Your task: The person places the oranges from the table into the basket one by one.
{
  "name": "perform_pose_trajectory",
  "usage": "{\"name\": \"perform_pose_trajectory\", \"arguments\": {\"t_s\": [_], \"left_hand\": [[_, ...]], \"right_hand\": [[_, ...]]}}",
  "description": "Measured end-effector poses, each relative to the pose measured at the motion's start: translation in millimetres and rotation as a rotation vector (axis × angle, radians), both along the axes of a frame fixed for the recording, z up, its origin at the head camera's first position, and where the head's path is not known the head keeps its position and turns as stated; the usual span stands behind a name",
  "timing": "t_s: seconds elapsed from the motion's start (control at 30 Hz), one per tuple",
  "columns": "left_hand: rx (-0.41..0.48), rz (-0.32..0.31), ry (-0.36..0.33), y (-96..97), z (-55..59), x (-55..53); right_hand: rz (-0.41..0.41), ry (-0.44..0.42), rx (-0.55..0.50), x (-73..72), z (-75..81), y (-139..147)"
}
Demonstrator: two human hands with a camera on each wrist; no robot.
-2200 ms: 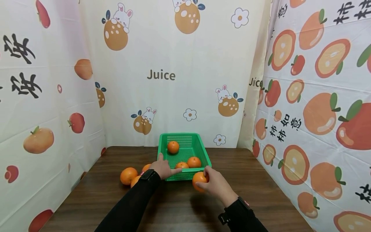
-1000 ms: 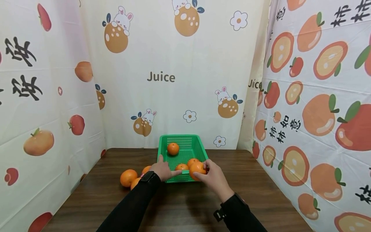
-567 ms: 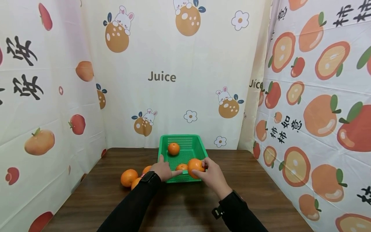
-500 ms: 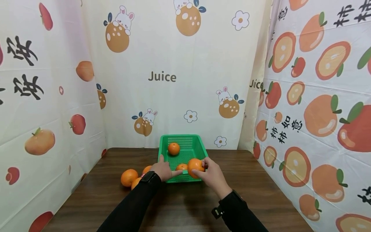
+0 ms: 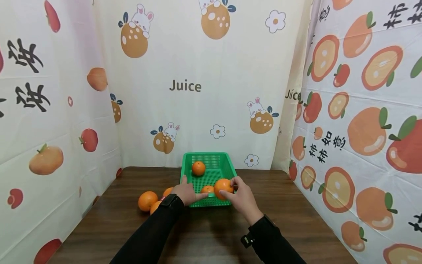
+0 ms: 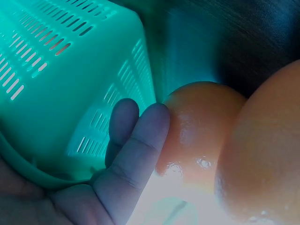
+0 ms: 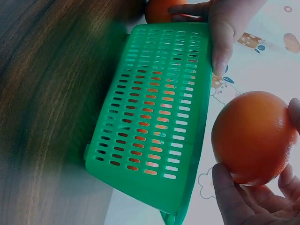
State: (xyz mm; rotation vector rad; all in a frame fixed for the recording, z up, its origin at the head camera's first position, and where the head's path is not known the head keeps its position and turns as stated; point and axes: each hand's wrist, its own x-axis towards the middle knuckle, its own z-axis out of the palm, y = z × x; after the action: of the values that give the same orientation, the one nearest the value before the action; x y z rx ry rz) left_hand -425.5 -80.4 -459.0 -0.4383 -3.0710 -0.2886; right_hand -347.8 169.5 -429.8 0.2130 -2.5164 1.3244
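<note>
Right hand [image 5: 244, 201] pinches round, glossy orange fruit [image 5: 222, 189] above near side of green perforated-plastic basket [image 5: 211, 202]; left hand [image 5: 185, 193], grip wide, rests at its corner, apparently steadying it.

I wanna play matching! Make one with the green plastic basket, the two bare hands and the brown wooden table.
1. green plastic basket
2. bare left hand
3. bare right hand
4. brown wooden table

A. grips a round orange fruit
B. lies under the basket
C. has round orange fruits inside
D. rests on the basket's near left corner

Pairs: 1-C, 2-D, 3-A, 4-B
</note>
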Motion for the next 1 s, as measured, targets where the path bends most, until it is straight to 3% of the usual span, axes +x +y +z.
{"name": "perform_pose_trajectory", "arguments": {"t_s": [0.7, 1.0], "left_hand": [[-0.028, -0.007, -0.006, -0.6, 13.1, 13.7], [-0.032, -0.018, -0.013, -1.5, 18.0, 18.3]], "right_hand": [[0.006, 0.043, -0.040, -3.5, -2.2, -3], [-0.016, 0.061, -0.019, -12.0, -1.3, -6]]}}
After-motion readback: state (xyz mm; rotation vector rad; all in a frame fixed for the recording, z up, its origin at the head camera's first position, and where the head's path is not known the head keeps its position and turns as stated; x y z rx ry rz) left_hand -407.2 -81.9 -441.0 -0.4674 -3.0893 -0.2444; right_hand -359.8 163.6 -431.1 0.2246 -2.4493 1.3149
